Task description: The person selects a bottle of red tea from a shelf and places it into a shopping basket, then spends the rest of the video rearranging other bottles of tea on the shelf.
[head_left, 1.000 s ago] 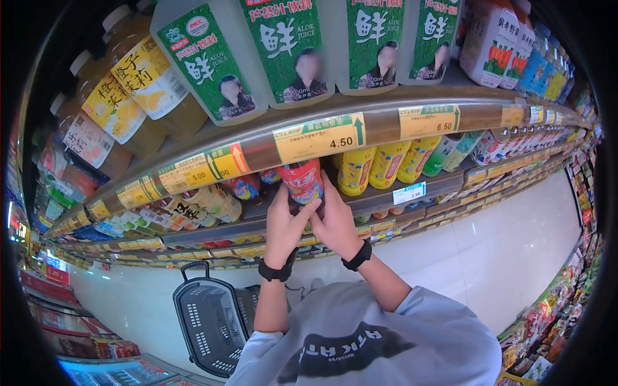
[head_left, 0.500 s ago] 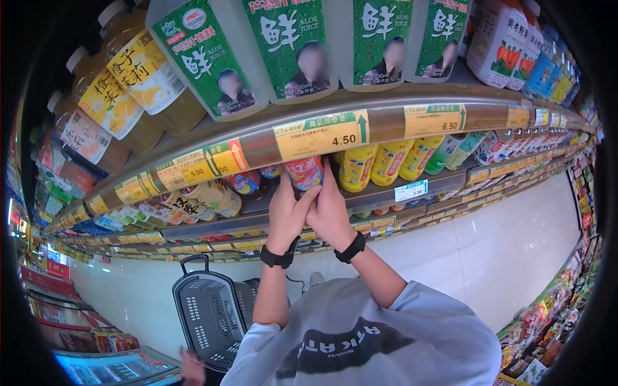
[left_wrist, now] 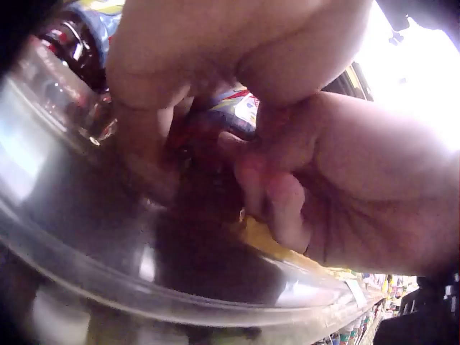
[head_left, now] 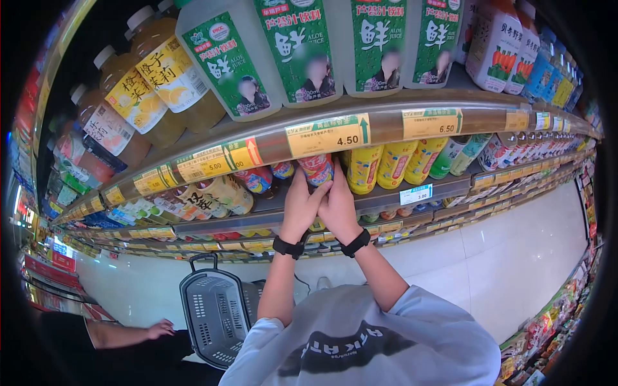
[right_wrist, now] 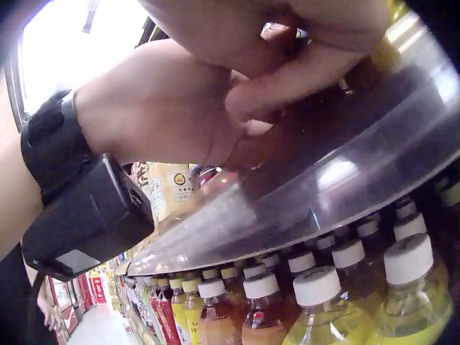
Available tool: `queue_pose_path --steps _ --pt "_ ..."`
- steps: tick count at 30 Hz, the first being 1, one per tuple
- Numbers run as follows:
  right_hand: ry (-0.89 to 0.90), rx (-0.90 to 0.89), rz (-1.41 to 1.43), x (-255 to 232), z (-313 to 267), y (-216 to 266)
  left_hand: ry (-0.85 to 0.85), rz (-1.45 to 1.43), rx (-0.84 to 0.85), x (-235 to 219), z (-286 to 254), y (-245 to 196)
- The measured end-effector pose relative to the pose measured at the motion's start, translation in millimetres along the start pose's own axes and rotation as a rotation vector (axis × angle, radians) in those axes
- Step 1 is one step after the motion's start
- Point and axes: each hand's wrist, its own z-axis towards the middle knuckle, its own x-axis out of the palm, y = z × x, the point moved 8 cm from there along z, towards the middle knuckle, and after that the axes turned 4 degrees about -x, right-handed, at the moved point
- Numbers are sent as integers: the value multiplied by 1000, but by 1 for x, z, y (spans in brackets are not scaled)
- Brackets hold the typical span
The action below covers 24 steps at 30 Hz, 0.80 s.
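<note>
Under the price-tag rail, both my hands hold a red-labelled drink bottle [head_left: 317,168] at the front of the lower shelf. My left hand [head_left: 301,204] grips its left side and my right hand [head_left: 337,211] the right, thumbs meeting in front. The rail hides the bottle's top. From the left wrist view, part of its colourful label [left_wrist: 241,108] and dark lower body show between the hands. Just right of it stand yellow bottles [head_left: 362,170]; to its left are other red-and-blue labelled bottles [head_left: 256,179].
Large aloe juice bottles [head_left: 296,58] line the shelf above, behind the rail with its price tags [head_left: 328,135]. Capped bottles [right_wrist: 316,287] fill a shelf below. A grey shopping basket [head_left: 215,309] stands on the floor, with another person's arm [head_left: 129,334] beside it.
The bottle and both hands have moved deeper into the shelf, under the rail, so less of the bottle shows. Another person has come into view at the lower left.
</note>
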Motion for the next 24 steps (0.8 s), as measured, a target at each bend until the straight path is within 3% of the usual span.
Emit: queue_pose_path --steps 3,10,13,16,21,24 --pt "2 31 17 -1 -1 -5 31 -3 -74 3 -1 -4" --pt "23 1 -24 -8 -10 -1 -11 2 -40 4 -5 9" --pt "90 99 82 -20 -29 10 -21 -21 -76 5 -10 10" --pt "71 -26 147 -35 -58 17 -85 12 -72 3 -21 8" --pt "339 117 215 -28 -115 -7 -197 196 13 5 -29 8" --pt "468 163 231 -24 -146 -20 -210 192 -109 7 -21 9"
